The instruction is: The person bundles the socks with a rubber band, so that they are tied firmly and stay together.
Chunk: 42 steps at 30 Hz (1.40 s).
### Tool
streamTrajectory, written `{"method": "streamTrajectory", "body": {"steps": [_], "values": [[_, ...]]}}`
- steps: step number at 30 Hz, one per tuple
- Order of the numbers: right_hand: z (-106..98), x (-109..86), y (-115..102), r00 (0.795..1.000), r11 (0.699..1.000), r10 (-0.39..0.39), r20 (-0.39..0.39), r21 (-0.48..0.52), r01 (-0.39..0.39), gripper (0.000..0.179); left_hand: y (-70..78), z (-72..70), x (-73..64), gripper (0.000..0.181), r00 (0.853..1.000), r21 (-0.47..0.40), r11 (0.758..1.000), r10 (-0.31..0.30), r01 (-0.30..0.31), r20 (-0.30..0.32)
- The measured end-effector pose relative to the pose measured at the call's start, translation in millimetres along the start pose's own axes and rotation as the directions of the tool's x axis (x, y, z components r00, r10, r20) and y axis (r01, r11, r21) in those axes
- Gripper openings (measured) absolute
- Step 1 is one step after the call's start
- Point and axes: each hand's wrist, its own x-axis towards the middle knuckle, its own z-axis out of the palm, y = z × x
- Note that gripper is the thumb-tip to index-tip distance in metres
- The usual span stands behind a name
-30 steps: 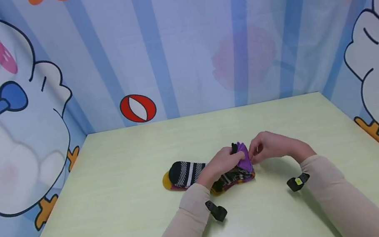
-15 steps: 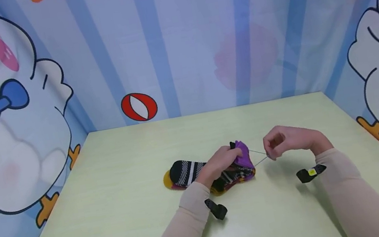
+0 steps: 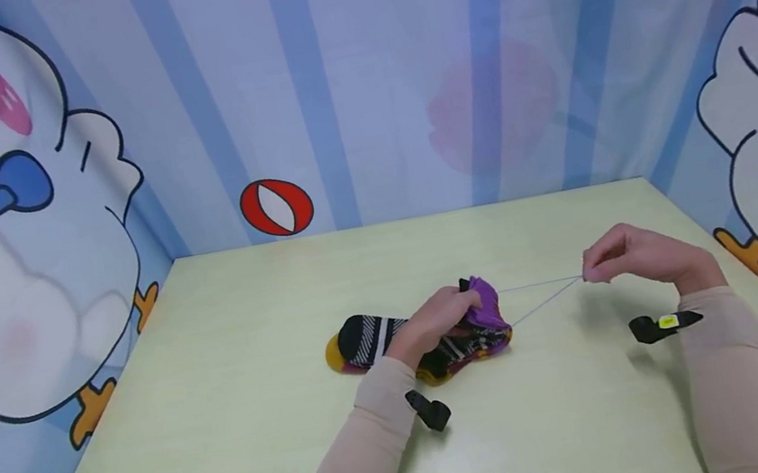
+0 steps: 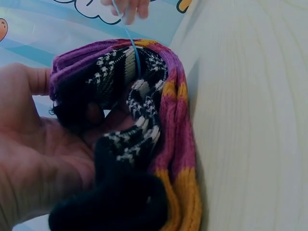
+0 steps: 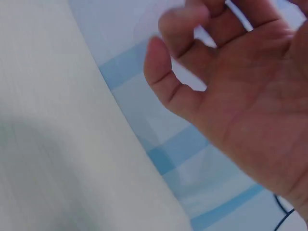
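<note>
Two pairs of socks, a black-and-white patterned pair and a mustard, maroon and purple pair, lie bundled together on the table. My left hand grips the bundle near its purple cuffs, which are bent up off the table. A thin light-blue rubber band runs out from the cuff end as two taut strands. Some way to the right, my right hand pinches the far end of that loop, raised above the table. In the right wrist view, the fingertips are partly cut off and the band is hidden.
The pale wooden table reaches back to a blue striped backdrop with cartoon ducks at both sides. A small black camera is worn on each wrist.
My right hand has drawn away to the right from the cuffs, stretching the rubber band into a long loop. The left hand and socks have hardly moved.
</note>
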Motion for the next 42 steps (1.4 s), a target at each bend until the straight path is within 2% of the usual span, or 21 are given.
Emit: {"method": "streamTrajectory", "body": {"steps": [2, 4, 6, 9, 10, 12, 18, 20, 22, 24, 25, 27, 29, 30, 32, 36, 37, 39, 42], "values": [[-2, -0.2, 5, 0.987, 0.978, -0.16, 0.023, 0.14, 0.156, 0.033, 0.4, -0.7, 0.0, 0.02, 1.0, -0.009, 1.0, -0.001, 0.001, -0.002], [0, 5.3, 10, 0.958, 0.924, -0.286, 0.02, 0.269, 0.271, 0.042, 0.9, -0.9, 0.1, 0.02, 1.0, -0.017, 1.0, 0.002, -0.002, 0.003], [5, 13.4, 12, 0.936, 0.863, -0.351, -0.016, 0.382, 0.331, 0.046, 1.3, -0.8, 0.1, 0.02, 1.0, -0.018, 1.0, 0.005, -0.005, 0.008], [15, 26.8, 12, 0.92, 0.765, -0.382, -0.086, 0.529, 0.367, 0.047, 1.9, -0.4, 0.3, 0.021, 1.0, -0.017, 1.0, 0.009, -0.009, 0.019], [18, 30.5, 11, 0.922, 0.732, -0.373, -0.109, 0.576, 0.364, 0.048, 2.2, -0.3, 0.3, 0.022, 1.0, -0.018, 1.0, 0.01, -0.009, 0.02], [24, 36.8, 8, 0.932, 0.689, -0.33, -0.15, 0.636, 0.347, 0.049, 3.0, -0.2, 0.7, 0.023, 1.0, -0.018, 1.0, 0.015, -0.014, 0.023], [39, 51.2, -4, 0.971, 0.605, -0.159, -0.178, 0.759, 0.239, 0.05, 3.7, -0.1, 1.5, 0.024, 1.0, -0.013, 1.0, 0.019, -0.019, 0.022], [44, 56.6, -9, 0.982, 0.562, -0.086, -0.167, 0.806, 0.186, 0.046, 2.4, 0.2, 1.0, 0.025, 1.0, -0.006, 1.0, 0.007, -0.007, 0.016], [50, 62.8, -13, 0.987, 0.541, -0.024, -0.157, 0.829, 0.145, 0.041, -0.2, -0.8, 0.1, 0.025, 1.0, 0.0, 1.0, -0.002, 0.002, 0.012], [55, 68.8, -16, 0.989, 0.532, 0.022, -0.144, 0.84, 0.111, 0.041, -2.7, -2.3, -0.7, 0.025, 1.0, -0.001, 1.0, -0.004, 0.004, 0.013], [57, 71.0, -17, 0.989, 0.532, 0.04, -0.141, 0.841, 0.099, 0.045, -3.8, -3.0, -1.0, 0.025, 1.0, -0.003, 1.0, 0.0, 0.0, 0.014], [61, 74.1, -19, 0.985, 0.555, 0.072, -0.158, 0.827, 0.092, 0.054, -4.7, -3.9, -1.3, 0.024, 1.0, -0.009, 1.0, 0.01, -0.01, 0.021], [64, 76.2, -21, 0.975, 0.583, 0.097, -0.199, 0.805, 0.106, 0.061, -4.4, -3.3, -1.8, 0.024, 1.0, -0.005, 1.0, 0.014, -0.014, 0.021], [65, 77.2, -21, 0.968, 0.587, 0.11, -0.227, 0.801, 0.121, 0.062, -4.1, -2.7, -2.1, 0.024, 1.0, -0.004, 1.0, 0.013, -0.013, 0.018], [69, 80.1, -23, 0.948, 0.581, 0.114, -0.298, 0.794, 0.18, 0.06, -3.7, -2.0, -2.5, 0.026, 1.0, 0.005, 1.0, 0.009, -0.009, 0.012], [75, 86.4, -24, 0.914, 0.619, 0.076, -0.399, 0.737, 0.271, 0.047, -3.2, -1.6, -2.1, 0.028, 1.0, 0.002, 1.0, 0.006, -0.006, 0.005], [76, 87.4, -23, 0.909, 0.65, 0.068, -0.411, 0.71, 0.273, 0.045, -3.0, -1.7, -1.9, 0.03, 1.0, 0.002, 1.0, 0.007, -0.007, 0.007], [78, 88.1, -21, 0.914, 0.757, 0.059, -0.402, 0.615, 0.221, 0.045, -2.3, -1.9, -1.4, 0.031, 1.0, -0.001, 1.0, 0.007, -0.007, 0.01], [79, 86.6, -18, 0.939, 0.906, 0.083, -0.334, 0.417, 0.068, 0.054, -0.6, -2.8, -1.5, 0.034, 1.0, 0.0, 1.0, 0.009, -0.009, 0.022]]}}
